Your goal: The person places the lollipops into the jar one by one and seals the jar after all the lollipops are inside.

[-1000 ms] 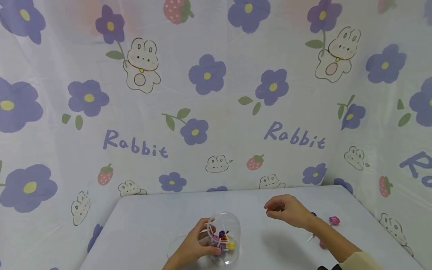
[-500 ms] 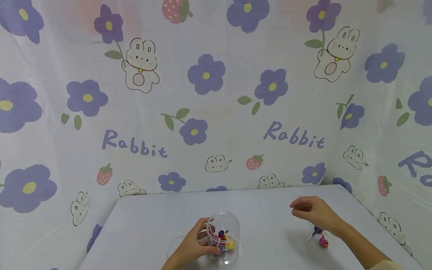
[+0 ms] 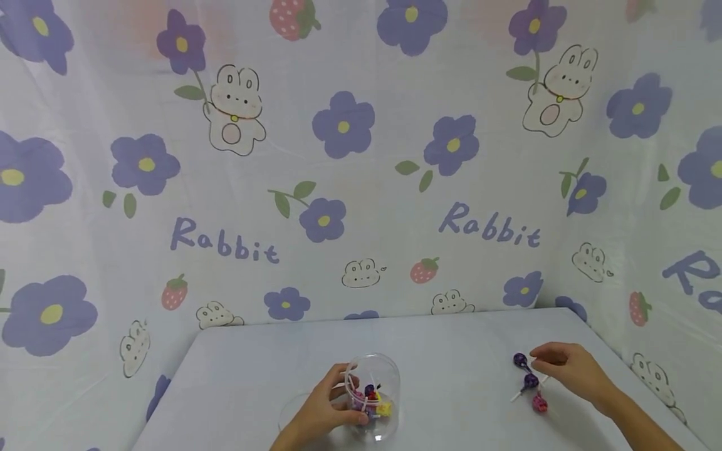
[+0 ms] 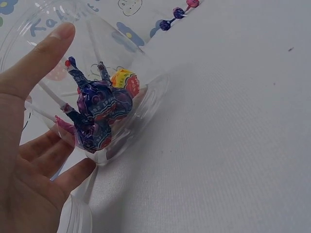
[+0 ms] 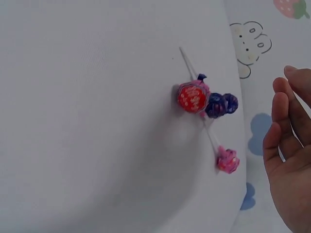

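My left hand [image 3: 327, 404] grips a clear plastic jar [image 3: 389, 376], tilted in the left wrist view, with several wrapped lollipops [image 4: 99, 104] inside. Purple, pink and yellow wrappers show through its wall. At the right, my right hand [image 3: 572, 369] hovers by a group of loose lollipops, its fingers loosely bent and holding nothing. Two purple lollipops [image 3: 531, 380] and a pink-red lollipop [image 3: 539, 404] lie to its left. The right wrist view also shows a pink lollipop [image 5: 228, 160], which my hand hides in the head view.
A clear round lid-like piece [image 3: 287, 410] lies on the white table [image 3: 451, 376] left of the jar, partly behind my left forearm. A patterned curtain [image 3: 361, 188] with flowers and rabbits hangs behind the table and along both sides.
My right hand has moved right, from near the jar to the loose lollipops, uncovering the purple ones. My left hand and the jar have stayed in place.
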`<state>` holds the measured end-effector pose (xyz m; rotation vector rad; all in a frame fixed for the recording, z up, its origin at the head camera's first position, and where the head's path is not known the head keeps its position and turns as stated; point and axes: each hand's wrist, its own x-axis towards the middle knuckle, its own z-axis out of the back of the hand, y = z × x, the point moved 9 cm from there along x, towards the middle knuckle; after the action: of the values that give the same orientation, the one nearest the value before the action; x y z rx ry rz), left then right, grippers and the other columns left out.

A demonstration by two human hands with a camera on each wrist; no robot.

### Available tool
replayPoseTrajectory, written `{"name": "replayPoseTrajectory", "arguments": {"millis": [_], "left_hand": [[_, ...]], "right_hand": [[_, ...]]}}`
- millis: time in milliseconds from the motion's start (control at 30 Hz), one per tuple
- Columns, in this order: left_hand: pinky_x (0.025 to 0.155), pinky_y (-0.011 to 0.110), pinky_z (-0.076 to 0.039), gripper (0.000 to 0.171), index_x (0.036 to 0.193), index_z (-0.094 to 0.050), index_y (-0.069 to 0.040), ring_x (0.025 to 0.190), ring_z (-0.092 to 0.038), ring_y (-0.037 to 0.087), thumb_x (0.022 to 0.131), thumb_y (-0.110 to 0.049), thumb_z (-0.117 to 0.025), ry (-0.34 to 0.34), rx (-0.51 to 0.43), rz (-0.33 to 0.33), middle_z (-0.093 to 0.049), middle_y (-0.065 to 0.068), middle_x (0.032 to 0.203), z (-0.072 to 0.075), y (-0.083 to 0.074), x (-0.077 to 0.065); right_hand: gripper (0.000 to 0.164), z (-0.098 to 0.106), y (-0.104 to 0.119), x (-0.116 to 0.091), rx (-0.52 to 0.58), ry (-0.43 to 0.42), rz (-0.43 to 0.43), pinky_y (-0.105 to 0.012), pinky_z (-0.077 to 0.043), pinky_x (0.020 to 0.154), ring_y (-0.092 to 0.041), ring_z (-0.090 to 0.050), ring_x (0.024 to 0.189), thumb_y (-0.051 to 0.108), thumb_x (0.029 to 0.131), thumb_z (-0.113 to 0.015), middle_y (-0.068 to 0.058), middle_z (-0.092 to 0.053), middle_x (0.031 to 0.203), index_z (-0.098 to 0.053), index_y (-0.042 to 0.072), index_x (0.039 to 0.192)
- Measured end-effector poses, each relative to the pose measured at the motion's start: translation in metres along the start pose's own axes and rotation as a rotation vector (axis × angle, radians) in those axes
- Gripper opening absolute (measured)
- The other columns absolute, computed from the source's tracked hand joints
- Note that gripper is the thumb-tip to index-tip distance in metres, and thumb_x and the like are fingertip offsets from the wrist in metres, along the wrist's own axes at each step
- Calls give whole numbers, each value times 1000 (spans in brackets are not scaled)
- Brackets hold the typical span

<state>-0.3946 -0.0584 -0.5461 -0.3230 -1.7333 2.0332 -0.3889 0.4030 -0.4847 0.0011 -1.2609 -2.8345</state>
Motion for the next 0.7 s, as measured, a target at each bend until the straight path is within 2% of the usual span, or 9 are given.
{"name": "replayPoseTrajectory", "arguments": {"millis": [267, 500, 700], "left_hand": [[102, 45, -52, 82, 149, -43, -14, 134, -52, 42, 82, -22, -91, -15, 5, 19, -49, 22, 143, 1, 4, -2], [103, 45, -51, 82, 149, -44, -15, 135, -51, 43, 82, -22, -91, -19, 22, 34, -50, 21, 142, 1, 4, -2], [102, 44, -52, 81, 149, -45, -16, 135, -50, 43, 82, -18, -91, -20, -2, 14, -49, 22, 143, 2, 3, -1]], "right_hand": [[42, 1, -42, -3, -21, -48, -81, -42, -58, 82, -28, -67, 99, 29, 97, -75, -13, -73, 110, -69, -5, 121], [46, -18, -86, -3, -23, -75, -226, -43, -58, 79, -29, -64, 94, 33, 90, -83, -14, -72, 105, -72, -4, 114], [46, -24, -90, -3, -93, -121, -210, -57, -54, 88, -36, -65, 97, 33, 93, -80, -19, -72, 104, -72, -6, 114]]}}
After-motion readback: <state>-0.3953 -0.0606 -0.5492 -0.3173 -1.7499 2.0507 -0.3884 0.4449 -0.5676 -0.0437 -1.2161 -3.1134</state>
